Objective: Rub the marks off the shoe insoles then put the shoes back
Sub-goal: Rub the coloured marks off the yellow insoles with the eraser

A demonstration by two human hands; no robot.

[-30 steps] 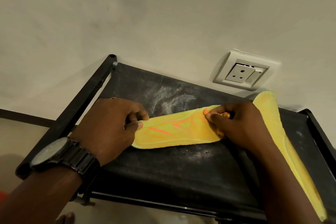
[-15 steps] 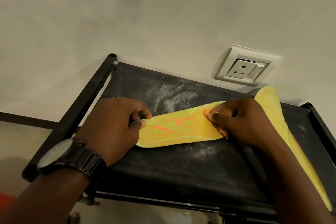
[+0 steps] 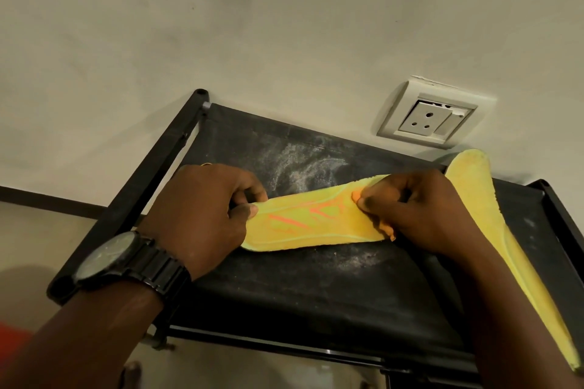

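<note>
A yellow insole [image 3: 303, 221] with orange marks lies flat on the black fabric top of a shoe rack [image 3: 309, 287]. My left hand [image 3: 202, 208] pinches its left end between thumb and fingers. My right hand [image 3: 410, 208] presses a small orange eraser-like piece [image 3: 356, 196] onto the insole's right part; more orange shows under the palm. A second yellow insole [image 3: 493, 230] lies along the rack's right side, partly hidden by my right forearm. No shoes are in view.
The rack stands against a pale wall with a white wall socket [image 3: 433, 114] just above its back right. White dust marks the fabric [image 3: 303, 167]. The black frame bar [image 3: 151, 186] runs along the left edge; floor lies beyond it.
My right hand has shifted slightly left along the insole with the orange piece. The left hand keeps its pinch on the insole's end.
</note>
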